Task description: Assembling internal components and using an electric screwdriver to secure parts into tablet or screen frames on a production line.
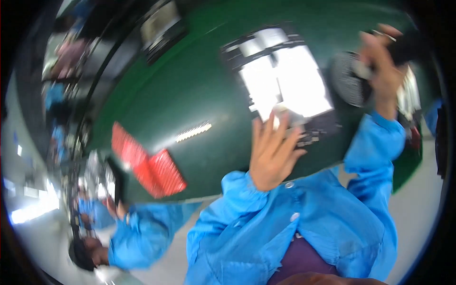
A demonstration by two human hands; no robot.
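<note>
My left hand (273, 159) lies spread at the near edge of the bright panel (304, 80) on the table (213, 161); my right hand (384, 71) curls by a grey disc (349, 83), grip too blurred to judge. Probably steadying; next calls for keeping the panel still.

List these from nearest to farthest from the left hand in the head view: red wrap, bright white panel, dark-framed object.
1. Bright white panel: at the left hand, whose fingers overlap its near edge.
2. Red wrap: on the green table, to the hand's left.
3. Dark-framed object: far left, toward the upper edge of the view, blurred.
</note>
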